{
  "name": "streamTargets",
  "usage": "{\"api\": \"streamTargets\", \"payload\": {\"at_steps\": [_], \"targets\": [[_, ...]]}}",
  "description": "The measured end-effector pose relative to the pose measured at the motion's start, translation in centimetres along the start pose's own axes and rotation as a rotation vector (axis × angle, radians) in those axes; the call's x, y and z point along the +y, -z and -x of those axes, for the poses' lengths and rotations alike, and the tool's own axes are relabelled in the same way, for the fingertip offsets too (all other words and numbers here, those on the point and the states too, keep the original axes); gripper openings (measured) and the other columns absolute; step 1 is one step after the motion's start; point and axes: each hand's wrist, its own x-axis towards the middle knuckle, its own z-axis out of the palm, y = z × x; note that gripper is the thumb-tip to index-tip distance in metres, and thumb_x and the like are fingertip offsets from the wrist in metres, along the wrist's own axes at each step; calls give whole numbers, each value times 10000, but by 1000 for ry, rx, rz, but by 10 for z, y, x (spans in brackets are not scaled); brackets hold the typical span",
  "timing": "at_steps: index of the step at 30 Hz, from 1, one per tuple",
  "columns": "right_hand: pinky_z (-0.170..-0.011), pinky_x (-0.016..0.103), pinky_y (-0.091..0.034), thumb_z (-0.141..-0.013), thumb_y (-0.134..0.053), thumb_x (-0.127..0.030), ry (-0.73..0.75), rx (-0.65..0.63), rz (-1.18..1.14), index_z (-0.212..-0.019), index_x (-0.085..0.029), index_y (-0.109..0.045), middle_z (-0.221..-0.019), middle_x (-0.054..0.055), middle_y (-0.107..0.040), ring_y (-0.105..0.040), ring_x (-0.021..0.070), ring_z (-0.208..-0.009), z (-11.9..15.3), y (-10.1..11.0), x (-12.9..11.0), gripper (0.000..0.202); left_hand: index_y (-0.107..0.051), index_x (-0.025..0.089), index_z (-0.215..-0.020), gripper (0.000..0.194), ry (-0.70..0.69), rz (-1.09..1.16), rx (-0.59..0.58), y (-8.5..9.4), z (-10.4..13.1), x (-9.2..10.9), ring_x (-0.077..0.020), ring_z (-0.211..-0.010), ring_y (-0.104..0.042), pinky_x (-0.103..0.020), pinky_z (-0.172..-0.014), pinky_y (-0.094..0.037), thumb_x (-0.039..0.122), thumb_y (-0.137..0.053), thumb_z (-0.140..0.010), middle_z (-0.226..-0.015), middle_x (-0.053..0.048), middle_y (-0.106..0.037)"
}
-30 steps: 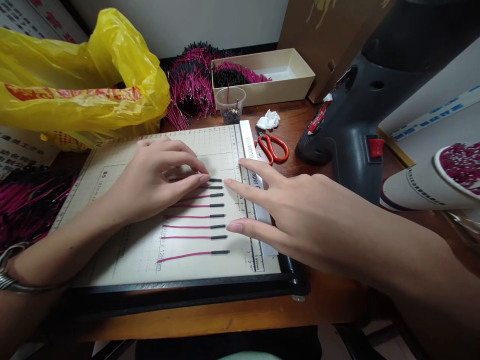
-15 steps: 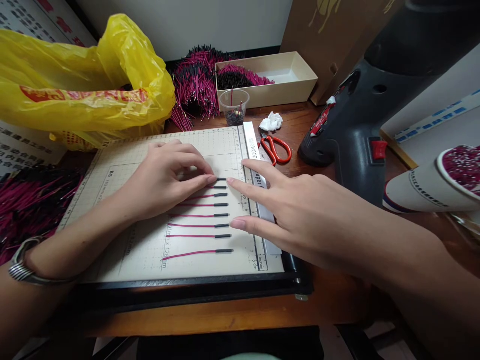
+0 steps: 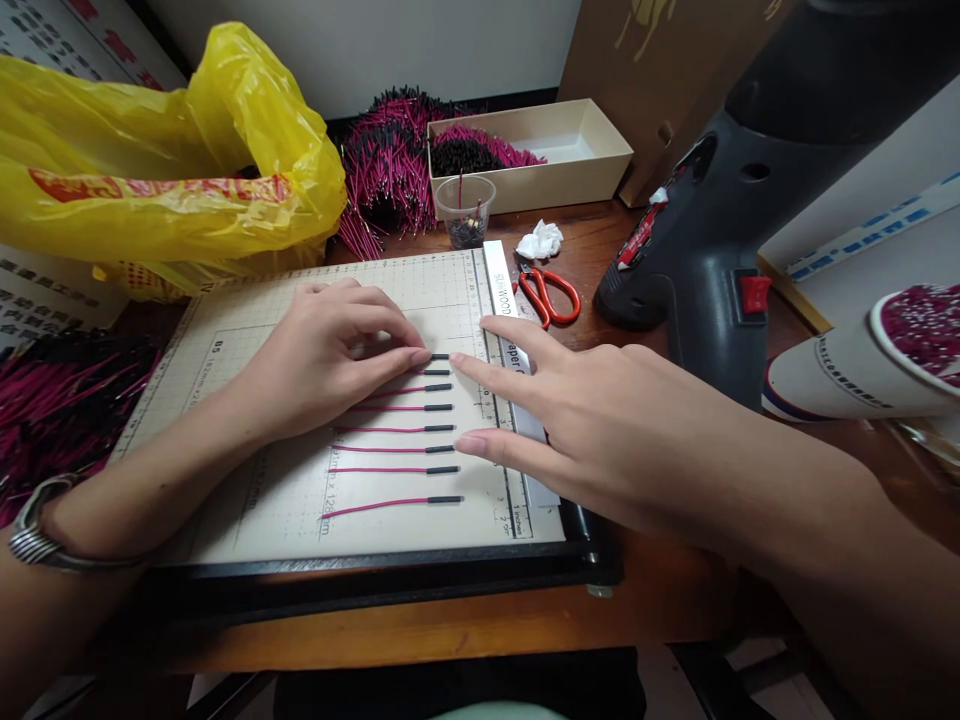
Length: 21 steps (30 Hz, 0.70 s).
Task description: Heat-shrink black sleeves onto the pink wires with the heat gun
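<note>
Several magenta wires with black sleeves on their right ends, among them the nearest wire, lie in a column on the cream paper-cutter board. At the top of the column, my left hand is closed, thumb and index fingertip together at the black sleeve of the farthest wire; the rest of that wire is hidden under the hand. My right hand has its fingers spread. One of its fingertips is at the right end of that sleeve, and its thumb rests near the end of a lower wire.
Behind the board stand a clear plastic cup, an open box and a wire pile. Red-handled cutters and crumpled tissue lie beside it. A heat gun, paper cup and yellow bag flank the board.
The whole view has shifted very slightly. Both hands keep the same pose at the farthest wire, and the other wires lie as before.
</note>
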Motion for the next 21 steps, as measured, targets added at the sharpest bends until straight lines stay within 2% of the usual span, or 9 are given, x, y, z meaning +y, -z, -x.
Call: {"api": "streamTargets", "payload": {"at_steps": [8,13,18,21], "targets": [[-733,405,-581,-1095,-227,-692,-12,-20,-45,-1636,-259,-494,-1675,196,-456,-768,297,-1006,0,1,0,743,-809,297,-853,315,-8,22,45,-3,0,-5,-215,-828,-657,-416,-837,-433,511,-631,-1000,-864,-6,-786],[-838,460,-609,-1097,-229,-687,-17,-16,-62,-1612,-234,-523,-1696,194,-432,-760,324,-1084,0,1,0,746,-801,281,-866,269,18,53,49,-4,1,-6,-219,-845,-653,-412,-873,-423,461,-647,-995,-889,-13,-781],[-830,458,-616,-1098,-231,-685,-13,-5,-66,-1607,-229,-528,-1699,195,-431,-763,324,-1084,1,1,0,745,-798,257,-851,309,40,58,44,-5,1,-6,-226,-864,-666,-421,-889,-420,494,-643,-973,-888,-24,-784],[-798,456,-614,-1100,-241,-677,-3,-3,-55,-1605,-227,-532,-1694,194,-441,-774,307,-1009,1,1,0,737,-790,234,-835,372,55,60,45,-5,0,-7,-231,-870,-672,-419,-898,-429,549,-635,-961,-888,-34,-781]]}}
